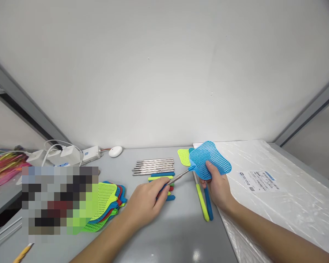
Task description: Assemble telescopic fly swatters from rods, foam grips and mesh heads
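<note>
A blue fly swatter (215, 160) is held up above the middle of the surface (186, 233), slightly to the right. Its head is a broad, wavy-edged sheet of translucent blue mesh with small regular holes, narrowing to a solid neck; from there a thin silvery rod slants down and left to a dark blue handle, mostly hidden by fingers.

The left grip (148, 201) is closed round that handle, with the rod running out beyond thumb and forefinger. The right grip (219, 188) pinches the lower edge of the mesh, thumb flat on the upper face, so the swatter spans the space between both hands.

Just below and behind the head lie a lime handle (202, 202) and a blue handle (209, 204), side by side; a lime mesh head (184, 157) shows to the left. Near the left hand are loose coloured handles (163, 175), partly covered by it, and beyond them a row of metal rods (153, 166). Farther left sits a pile of mesh heads (105, 199). A plastic-wrapped package (287, 208) with a label covers the right side.
</note>
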Action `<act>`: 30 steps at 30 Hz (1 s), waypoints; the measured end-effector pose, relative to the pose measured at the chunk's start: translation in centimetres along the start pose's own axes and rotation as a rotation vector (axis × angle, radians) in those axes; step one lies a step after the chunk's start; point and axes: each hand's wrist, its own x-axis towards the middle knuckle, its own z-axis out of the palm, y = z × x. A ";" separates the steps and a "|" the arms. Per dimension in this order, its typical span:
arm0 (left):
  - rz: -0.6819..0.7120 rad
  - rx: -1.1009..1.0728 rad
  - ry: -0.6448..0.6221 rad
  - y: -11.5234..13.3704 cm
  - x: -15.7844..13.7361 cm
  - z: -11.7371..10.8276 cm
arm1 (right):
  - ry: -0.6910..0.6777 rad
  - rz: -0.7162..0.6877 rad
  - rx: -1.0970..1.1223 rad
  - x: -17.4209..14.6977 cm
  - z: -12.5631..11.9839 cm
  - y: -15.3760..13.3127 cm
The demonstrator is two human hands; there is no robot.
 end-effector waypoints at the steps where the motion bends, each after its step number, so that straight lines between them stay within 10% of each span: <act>1: 0.000 0.006 0.000 0.0 0.0 0.0 | 0.000 0.002 0.002 0.0 0.0 0.0; 30: 0.001 -0.151 -0.037 1.2 -0.2 -0.5 | -0.156 0.036 -0.027 0.4 -0.6 -1.3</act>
